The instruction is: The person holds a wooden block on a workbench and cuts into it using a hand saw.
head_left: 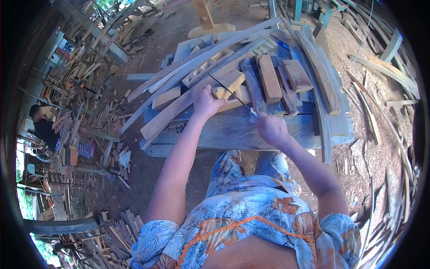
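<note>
My left hand point(207, 103) grips the near left end of a pale wooden block point(234, 82) above the other timber on the bench. In my closed right hand point(271, 127) is a long, thin, dark tool point(231, 92) that looks like a file, with a whitish part showing at the fist. Its shaft runs up and leftward across the block, close to my left fingers. A second light wooden piece point(241, 95) lies under the held block, partly covered. Right of it are a dark weathered strip point(253, 85) and a thick brown block point(269, 78).
Long planks point(172, 107) lie slantwise on the worn bench point(197, 139), along with slotted wooden pieces point(207, 67) and a blue marker-like object point(283, 45). Scrap wood and sawdust point(349, 148) cover the ground at right. A person point(47, 127) sits at far left among offcuts.
</note>
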Demonstrator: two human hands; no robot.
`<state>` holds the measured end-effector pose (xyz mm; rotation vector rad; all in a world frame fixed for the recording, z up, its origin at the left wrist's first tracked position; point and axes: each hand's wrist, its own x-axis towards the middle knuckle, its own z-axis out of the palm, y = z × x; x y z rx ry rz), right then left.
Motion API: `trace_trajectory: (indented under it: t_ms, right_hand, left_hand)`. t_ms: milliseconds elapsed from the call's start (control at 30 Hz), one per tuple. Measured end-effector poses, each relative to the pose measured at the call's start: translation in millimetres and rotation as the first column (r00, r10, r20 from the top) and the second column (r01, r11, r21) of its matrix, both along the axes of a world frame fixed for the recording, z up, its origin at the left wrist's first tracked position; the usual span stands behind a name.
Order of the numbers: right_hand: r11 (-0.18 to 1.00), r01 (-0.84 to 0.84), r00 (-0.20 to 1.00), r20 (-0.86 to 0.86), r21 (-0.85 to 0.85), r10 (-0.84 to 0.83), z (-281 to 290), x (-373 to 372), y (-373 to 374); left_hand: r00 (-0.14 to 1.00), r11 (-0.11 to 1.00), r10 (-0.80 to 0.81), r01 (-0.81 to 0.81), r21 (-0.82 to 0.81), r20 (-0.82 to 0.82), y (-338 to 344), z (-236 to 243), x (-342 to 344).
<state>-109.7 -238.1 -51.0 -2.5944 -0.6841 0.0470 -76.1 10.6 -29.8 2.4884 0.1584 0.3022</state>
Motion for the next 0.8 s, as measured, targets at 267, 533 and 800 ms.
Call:
trace_trajectory:
  t_ms: [267, 533, 800]
  right_hand:
    - [0.999, -0.015, 0.998, -0.065, -0.033, 0.013, 27, 17, 18]
    - [0.998, -0.059, 0.998, 0.009, 0.035, 0.059, 14, 30, 44]
    - [0.999, 0.009, 0.999, -0.036, -0.039, -0.01, 7, -12, -10]
  left_hand:
    - [0.999, 0.994, -0.032, 0.034, -0.103, 0.026, 8, -10, 4]
    - [1.0, 1.0, -0.01, 0.01, -0.001, 0.003, 2, -2, 0]
    - [1.0, 0.998, -0.001, 0.003, -0.062, 0.028, 14, -16, 3]
